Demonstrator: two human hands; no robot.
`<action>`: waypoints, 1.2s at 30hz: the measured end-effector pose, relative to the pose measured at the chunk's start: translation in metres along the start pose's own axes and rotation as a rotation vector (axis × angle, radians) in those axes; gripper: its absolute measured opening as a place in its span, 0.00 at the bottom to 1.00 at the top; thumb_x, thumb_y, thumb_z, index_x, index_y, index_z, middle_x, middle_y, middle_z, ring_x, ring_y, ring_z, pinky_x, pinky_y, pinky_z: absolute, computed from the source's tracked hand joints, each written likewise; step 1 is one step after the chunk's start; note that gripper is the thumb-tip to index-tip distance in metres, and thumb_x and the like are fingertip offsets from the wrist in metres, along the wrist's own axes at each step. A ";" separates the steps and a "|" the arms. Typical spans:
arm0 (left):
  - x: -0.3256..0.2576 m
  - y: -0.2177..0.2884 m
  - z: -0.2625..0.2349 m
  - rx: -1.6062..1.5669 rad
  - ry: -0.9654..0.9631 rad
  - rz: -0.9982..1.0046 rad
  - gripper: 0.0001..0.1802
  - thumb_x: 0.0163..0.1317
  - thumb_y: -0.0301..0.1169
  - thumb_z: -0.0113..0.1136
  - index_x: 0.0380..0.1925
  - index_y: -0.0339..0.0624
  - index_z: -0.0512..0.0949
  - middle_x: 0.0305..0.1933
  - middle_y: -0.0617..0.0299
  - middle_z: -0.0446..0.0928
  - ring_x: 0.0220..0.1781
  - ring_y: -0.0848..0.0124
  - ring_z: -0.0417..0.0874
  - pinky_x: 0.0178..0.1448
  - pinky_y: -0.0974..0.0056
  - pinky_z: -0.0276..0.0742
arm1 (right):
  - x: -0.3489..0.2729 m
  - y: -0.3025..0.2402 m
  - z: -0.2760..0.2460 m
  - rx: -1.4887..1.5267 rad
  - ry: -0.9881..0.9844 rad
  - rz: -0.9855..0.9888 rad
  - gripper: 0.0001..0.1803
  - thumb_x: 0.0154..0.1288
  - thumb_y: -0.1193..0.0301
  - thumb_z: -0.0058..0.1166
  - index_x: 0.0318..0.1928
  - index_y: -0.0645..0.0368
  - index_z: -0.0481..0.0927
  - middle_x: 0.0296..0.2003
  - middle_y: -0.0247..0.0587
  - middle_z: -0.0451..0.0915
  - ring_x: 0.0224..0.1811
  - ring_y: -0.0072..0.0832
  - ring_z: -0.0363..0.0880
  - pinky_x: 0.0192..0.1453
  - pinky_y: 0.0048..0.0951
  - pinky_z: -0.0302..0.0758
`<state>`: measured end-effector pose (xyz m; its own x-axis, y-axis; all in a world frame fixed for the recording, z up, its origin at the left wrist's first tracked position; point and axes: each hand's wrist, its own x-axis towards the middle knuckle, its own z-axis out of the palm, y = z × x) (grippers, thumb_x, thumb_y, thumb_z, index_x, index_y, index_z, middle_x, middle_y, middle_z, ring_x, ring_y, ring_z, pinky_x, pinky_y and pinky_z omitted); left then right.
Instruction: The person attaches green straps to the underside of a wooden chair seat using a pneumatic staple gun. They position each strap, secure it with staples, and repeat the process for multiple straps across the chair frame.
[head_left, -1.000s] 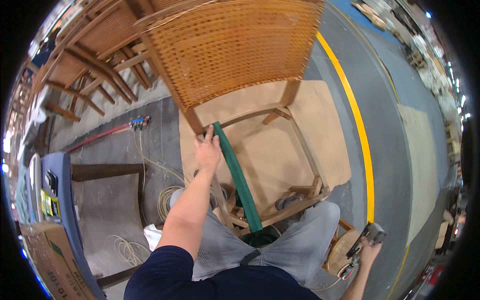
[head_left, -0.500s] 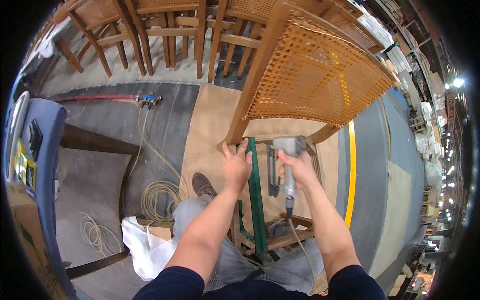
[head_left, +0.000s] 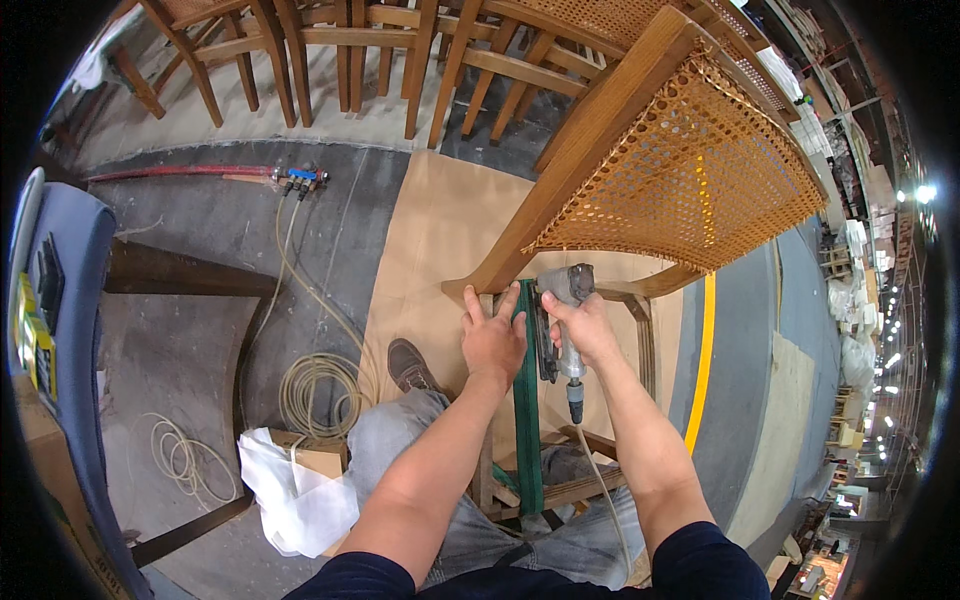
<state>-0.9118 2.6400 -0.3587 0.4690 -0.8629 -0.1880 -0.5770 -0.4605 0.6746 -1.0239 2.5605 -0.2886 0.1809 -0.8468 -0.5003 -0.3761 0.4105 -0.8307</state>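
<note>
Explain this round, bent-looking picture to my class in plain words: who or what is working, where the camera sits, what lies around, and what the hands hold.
No machine here: a person works with two bare hands. The camera sits on the person's head and looks down through a fisheye lens, so straight edges curve. The left hand presses flat on a green strap stretched across a wooden chair frame with a woven cane back. The right hand grips a grey air-powered stapler, its nose at the frame. Brown paper covers the floor below. Coiled hose and a white bag lie to the left.
</note>
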 end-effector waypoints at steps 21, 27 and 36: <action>-0.001 -0.008 0.007 -0.164 0.077 0.010 0.20 0.71 0.40 0.58 0.62 0.67 0.81 0.78 0.38 0.58 0.65 0.39 0.75 0.66 0.49 0.78 | 0.002 0.003 0.011 -0.106 0.011 -0.001 0.18 0.68 0.61 0.69 0.33 0.65 0.81 0.18 0.36 0.78 0.14 0.22 0.73 0.17 0.28 0.70; -0.001 -0.016 0.016 -0.273 0.207 0.037 0.17 0.68 0.37 0.61 0.55 0.60 0.86 0.77 0.38 0.61 0.67 0.39 0.75 0.66 0.49 0.77 | -0.001 0.003 0.017 -0.035 0.009 -0.025 0.18 0.68 0.60 0.69 0.33 0.64 0.82 0.17 0.36 0.78 0.14 0.23 0.73 0.18 0.28 0.70; -0.001 -0.017 0.017 -0.324 0.229 0.047 0.15 0.68 0.37 0.60 0.53 0.57 0.86 0.77 0.39 0.62 0.66 0.39 0.75 0.67 0.48 0.76 | -0.002 0.008 0.021 -0.052 0.005 -0.010 0.17 0.68 0.60 0.70 0.32 0.63 0.84 0.18 0.36 0.79 0.15 0.23 0.74 0.18 0.27 0.71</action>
<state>-0.9135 2.6448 -0.3818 0.6053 -0.7959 -0.0126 -0.3771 -0.3007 0.8760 -1.0079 2.5724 -0.2992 0.1801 -0.8528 -0.4902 -0.4207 0.3837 -0.8220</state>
